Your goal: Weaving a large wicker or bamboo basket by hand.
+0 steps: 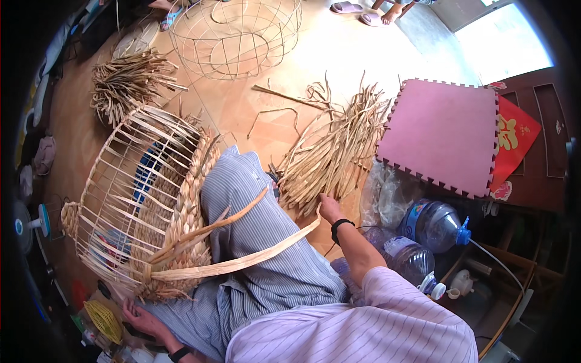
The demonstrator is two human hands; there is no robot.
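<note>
A half-woven basket (193, 236) lies tilted on its side against my left leg, with bare pale stakes above a band of thick braided fibre. From its lower edge a long flat strip of dried plant stalk (242, 261) runs right across my lap. My right hand (330, 209) is closed around the strip's far end. A second, darker strip (212, 228) sticks out from the braid, unheld. Beside the basket's lower left edge is my left hand (147, 320), fingers apart and partly hidden. A large bundle of dried stalks (339, 148) lies just beyond my right hand.
A round wire frame (236, 39) stands at the far side. Another stalk bundle (130, 85) lies at the far left. To the right are a pink foam mat (442, 133), large plastic bottles (439, 224) and a wooden cabinet (526, 145). A yellow plastic basket (103, 320) is at lower left.
</note>
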